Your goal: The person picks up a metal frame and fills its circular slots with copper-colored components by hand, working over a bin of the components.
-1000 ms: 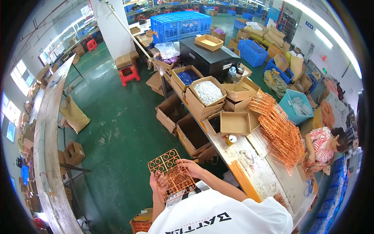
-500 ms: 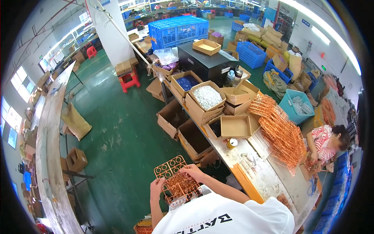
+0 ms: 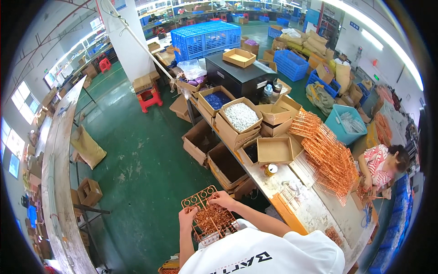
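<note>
Left hand point(image 3: 187, 218) closing grip on left edge of copper-coloured frame point(image 3: 207, 214), steadying it flat over green floor point(image 3: 137, 160), close to chest for view.
Right hand point(image 3: 222, 200) pinching frame's upper right edge, fingers curled shut on it, sharing the weight.
Open cardboard boxes point(image 3: 228, 137) lining near edge of tabletop point(image 3: 315, 214), within reach.
Stack of matching copper frames point(image 3: 328, 157) lying on tabletop farther right.
Another person point(image 3: 381, 164) sitting at far right, working beside stack.
</note>
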